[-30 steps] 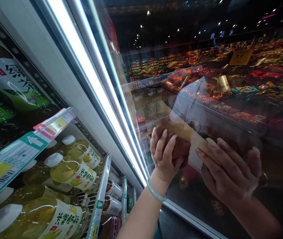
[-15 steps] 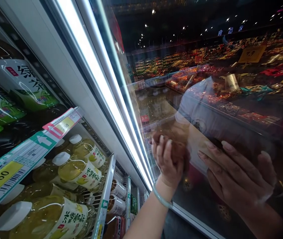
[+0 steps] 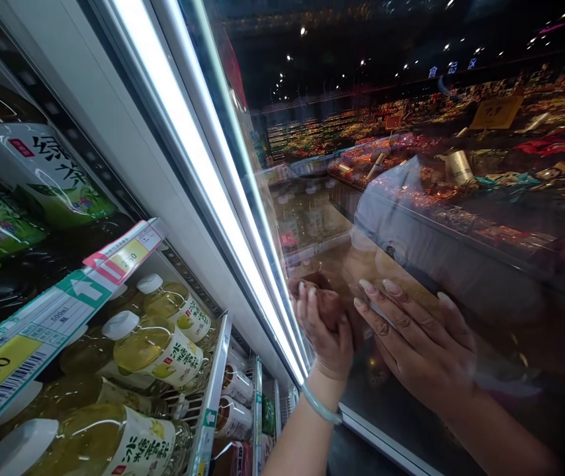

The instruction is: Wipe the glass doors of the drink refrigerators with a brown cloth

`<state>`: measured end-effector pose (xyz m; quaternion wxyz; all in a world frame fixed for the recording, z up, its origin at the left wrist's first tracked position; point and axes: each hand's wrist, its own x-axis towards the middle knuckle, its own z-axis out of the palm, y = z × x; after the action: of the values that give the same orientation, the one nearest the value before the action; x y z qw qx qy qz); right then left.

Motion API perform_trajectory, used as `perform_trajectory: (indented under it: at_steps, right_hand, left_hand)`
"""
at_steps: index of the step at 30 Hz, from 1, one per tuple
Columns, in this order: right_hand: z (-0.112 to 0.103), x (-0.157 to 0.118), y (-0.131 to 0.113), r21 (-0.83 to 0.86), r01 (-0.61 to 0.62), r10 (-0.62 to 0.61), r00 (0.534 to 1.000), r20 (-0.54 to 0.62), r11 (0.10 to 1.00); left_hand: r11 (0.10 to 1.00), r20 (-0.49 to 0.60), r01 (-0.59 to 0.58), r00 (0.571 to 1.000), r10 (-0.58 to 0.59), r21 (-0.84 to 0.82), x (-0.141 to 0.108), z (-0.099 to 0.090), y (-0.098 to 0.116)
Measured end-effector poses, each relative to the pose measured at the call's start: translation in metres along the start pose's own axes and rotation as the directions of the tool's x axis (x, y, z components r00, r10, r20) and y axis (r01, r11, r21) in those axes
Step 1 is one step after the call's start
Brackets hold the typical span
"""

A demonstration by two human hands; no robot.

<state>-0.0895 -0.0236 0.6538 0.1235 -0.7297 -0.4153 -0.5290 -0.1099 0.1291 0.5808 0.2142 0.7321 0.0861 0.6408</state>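
Note:
My left hand (image 3: 323, 330), with a pale green bangle (image 3: 318, 404) on its wrist, is up against the glass door (image 3: 391, 423) beside its bright edge. Its fingers are slightly bent and the thumb stands apart; no held object shows, and a brownish reflection lies behind it. To its right, my right hand (image 3: 419, 337) has its fingers stretched out, back of the hand in view, over or against the glass. Whether its palm touches the glass is hard to tell. Nothing shows in this hand.
On the left, cooler shelves hold green-labelled tea bottles (image 3: 59, 168) and white-capped yellow drink bottles (image 3: 158, 350). A price strip (image 3: 64, 307) runs along the shelf edge. A long light strip (image 3: 188, 145) crosses the middle. Shop displays and reflections fill the glass.
My right hand has moved left and slightly up, closer to my left hand. My left hand has shifted slightly left and its fingers look straighter. The view has shifted slightly.

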Motion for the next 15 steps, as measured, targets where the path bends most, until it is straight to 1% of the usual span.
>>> perform_trajectory:
  at_steps: [1, 2, 3, 4, 5, 6, 8, 9, 10, 11, 12, 13, 15]
  right_hand:
    - [0.000, 0.000, -0.001, 0.002, -0.013, 0.013, 1.000, 0.008, 1.000]
    - [0.000, -0.001, -0.002, 0.001, -0.020, 0.020, 1.000, 0.016, 1.000]
    - [0.000, -0.001, -0.003, -0.001, -0.021, 0.021, 1.000, 0.020, 1.000]
    - [0.000, -0.001, -0.003, -0.005, -0.019, 0.019, 1.000, 0.019, 1.000]
    - [0.000, -0.001, -0.004, -0.006, -0.011, 0.011, 1.000, 0.018, 1.000]
    - [0.000, -0.002, -0.003, -0.006, 0.004, -0.004, 1.000, 0.015, 1.000]
    - [0.001, -0.002, -0.003, 0.002, 0.034, -0.034, 0.999, 0.008, 0.999]
    - [0.001, -0.003, -0.002, 0.006, 0.043, -0.043, 0.999, 0.003, 0.999]
    - [0.002, -0.003, -0.001, 0.006, 0.050, -0.050, 0.999, -0.002, 0.999]
    - [0.002, -0.003, -0.001, 0.004, 0.054, -0.054, 0.999, -0.004, 0.999]
    - [0.002, -0.003, 0.000, 0.002, 0.055, -0.055, 0.998, -0.006, 0.998]
    - [0.001, -0.003, 0.000, 0.001, 0.057, -0.057, 0.998, -0.004, 0.998]
    - [0.001, -0.003, 0.001, 0.004, 0.064, -0.064, 0.998, 0.001, 0.998]
  left_hand:
    - [0.999, 0.032, -0.048, 0.998, 0.048, -0.008, -0.010, 0.001, 0.001]
    - [0.993, 0.046, -0.117, 0.992, 0.117, -0.016, -0.014, 0.002, 0.000]
    - [0.982, 0.043, -0.185, 0.982, 0.186, -0.023, -0.013, 0.003, -0.005]
    - [0.969, 0.032, -0.245, 0.969, 0.246, -0.031, -0.006, 0.002, -0.012]
    - [0.961, 0.027, -0.274, 0.961, 0.275, -0.031, 0.005, 0.002, -0.020]
    - [0.968, 0.017, -0.248, 0.968, 0.249, -0.019, 0.018, 0.001, -0.029]
    - [0.996, -0.062, -0.089, 0.994, 0.090, 0.018, 0.038, 0.000, -0.042]
    - [1.000, -0.097, -0.008, 0.995, 0.011, 0.025, 0.041, -0.001, -0.044]
    - [0.998, -0.117, 0.053, 0.992, -0.050, 0.028, 0.038, -0.001, -0.043]
    - [0.996, -0.114, 0.086, 0.990, -0.083, 0.030, 0.031, 0.000, -0.038]
    - [0.995, -0.095, 0.095, 0.991, -0.092, 0.030, 0.019, 0.000, -0.031]
    - [0.996, -0.054, 0.077, 0.996, -0.075, 0.042, 0.006, 0.000, -0.024]
    - [1.000, 0.016, -0.014, 1.000, 0.013, 0.024, -0.016, 0.001, -0.014]
